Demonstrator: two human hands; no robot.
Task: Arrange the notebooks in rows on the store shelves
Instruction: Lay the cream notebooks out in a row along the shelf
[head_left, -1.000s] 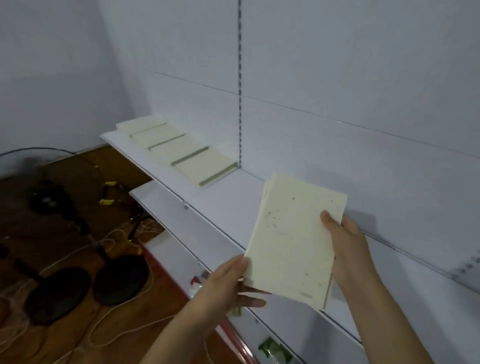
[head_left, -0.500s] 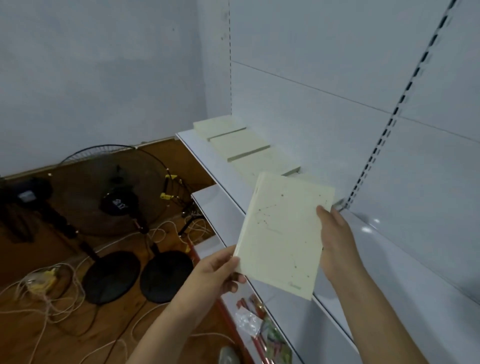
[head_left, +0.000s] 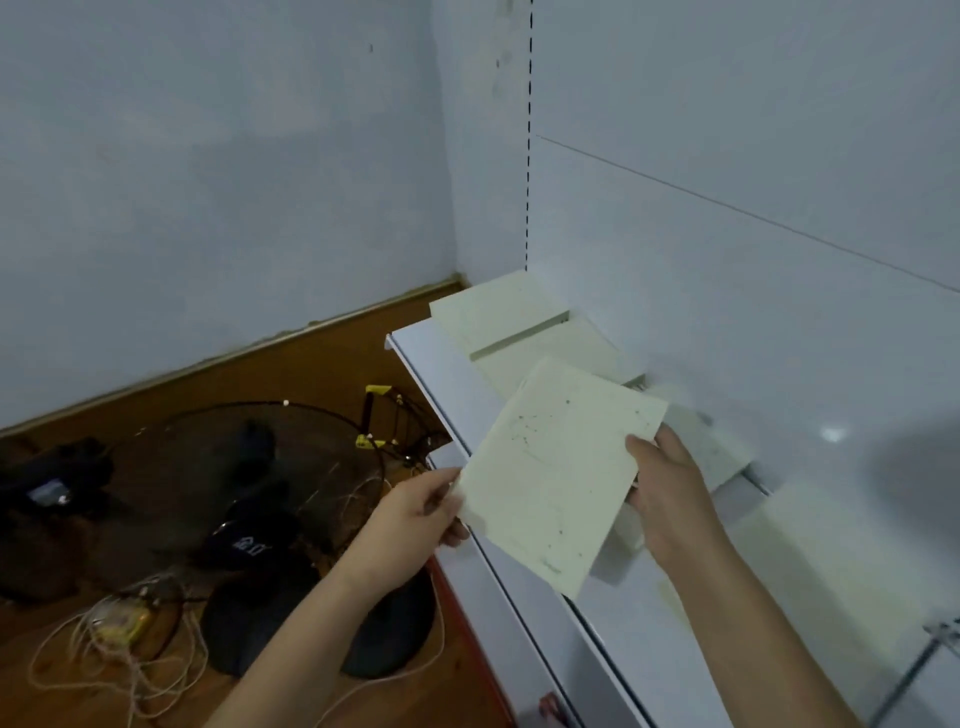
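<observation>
A: Where's the notebook (head_left: 556, 478)?

B: Mid-frame, tilted above the shelf (head_left: 441, 374). The left hand (head_left: 421, 512) pinches its lower-left edge; the right hand (head_left: 670, 488) grips the right edge, thumb on the cover.

A: And the row?

B: Laid notebooks (head_left: 498, 312) run from the upper middle toward the right.

A: Best approach?

B: Probably level it, align its edges with the neighbours, then lower it flat.

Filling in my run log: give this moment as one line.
phase: carrying | held: notebook | left hand: grips | right hand: grips | row on shelf: started
</observation>
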